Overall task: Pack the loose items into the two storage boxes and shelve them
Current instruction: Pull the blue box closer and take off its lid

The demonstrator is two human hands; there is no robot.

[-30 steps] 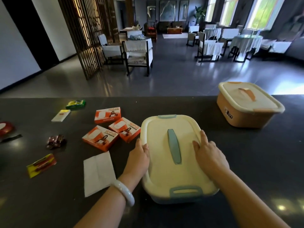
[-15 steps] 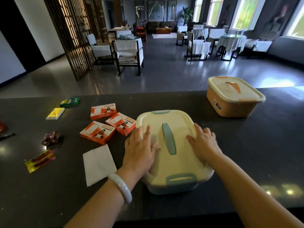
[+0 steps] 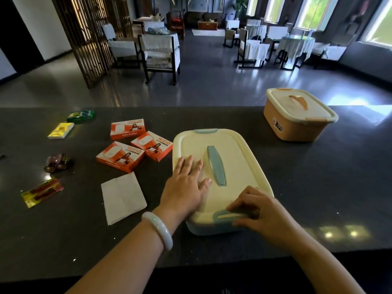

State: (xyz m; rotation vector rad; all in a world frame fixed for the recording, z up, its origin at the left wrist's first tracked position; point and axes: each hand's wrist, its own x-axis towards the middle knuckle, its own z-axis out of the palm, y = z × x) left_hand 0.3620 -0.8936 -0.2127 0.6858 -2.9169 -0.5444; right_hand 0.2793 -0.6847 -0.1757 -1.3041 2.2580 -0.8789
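Prying the near blue latch [image 3: 228, 215] with pinching right-hand fingers [image 3: 237, 206] could skid the blue storage box [image 3: 239, 166] toward the WiFi cartons [image 3: 137, 146] unless the left hand [image 3: 184, 185], fingers flat and spread on its lid, holds firm.

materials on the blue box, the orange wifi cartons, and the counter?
Blue box: looks like moulded plastic, matte cream lid, blue handle and clips.
Orange wifi cartons: seemingly printed cardboard, sharp folded edges, slight sheen.
Counter: dark polished stone or composite, likely; fine speckle, it mirrors the windows.
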